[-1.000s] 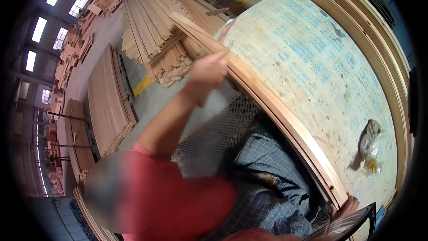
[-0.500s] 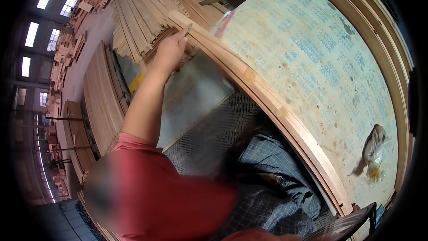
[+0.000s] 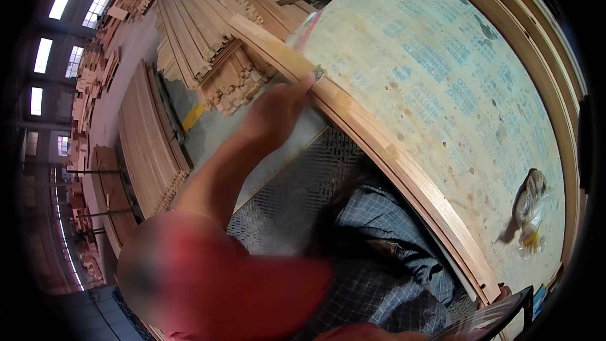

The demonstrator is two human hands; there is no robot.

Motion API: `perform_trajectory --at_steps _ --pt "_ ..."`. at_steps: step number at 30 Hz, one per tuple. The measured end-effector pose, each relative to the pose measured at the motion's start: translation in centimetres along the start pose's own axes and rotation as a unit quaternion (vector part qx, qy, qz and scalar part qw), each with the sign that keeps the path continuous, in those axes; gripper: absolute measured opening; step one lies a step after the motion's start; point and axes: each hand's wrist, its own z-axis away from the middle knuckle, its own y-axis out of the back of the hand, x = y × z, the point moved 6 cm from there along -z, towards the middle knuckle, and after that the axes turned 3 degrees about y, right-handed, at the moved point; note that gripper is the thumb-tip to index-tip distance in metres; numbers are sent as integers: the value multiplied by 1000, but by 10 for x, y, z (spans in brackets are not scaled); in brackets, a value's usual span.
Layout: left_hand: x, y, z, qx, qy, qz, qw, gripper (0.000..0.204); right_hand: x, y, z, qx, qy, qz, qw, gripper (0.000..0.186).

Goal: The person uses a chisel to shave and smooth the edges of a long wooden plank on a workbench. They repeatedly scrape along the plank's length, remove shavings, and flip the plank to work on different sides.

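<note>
A long, pale wooden strip point(image 3: 372, 132) with darker brown lines along its near side runs lengthwise between the left hand point(image 3: 274, 117) and right hand point(image 3: 504, 292), its far end extending beyond the left. A dark spot marks the right-hand end. A small greyish piece point(image 3: 319, 74) sits at the left fingertips, against the strip.

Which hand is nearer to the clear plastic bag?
Right: the right hand, at the lower end of the wooden strip, is below the plastic bag; the left hand, farther up the strip, is well to the bag's upper left.
</note>
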Motion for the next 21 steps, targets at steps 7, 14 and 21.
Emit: perform_trajectory --at_steps 7,14,21 --pt "-19 19 -7 22 107 82 991 38 23 -22 14 27 1 -35 999 59" --pt "4 -4 13 7 9 -55 998 37 26 -27 24 -17 -62 -24 998 71" --pt "-77 35 -30 43 229 319 919 41 16 -16 14 -32 -76 -32 996 75"
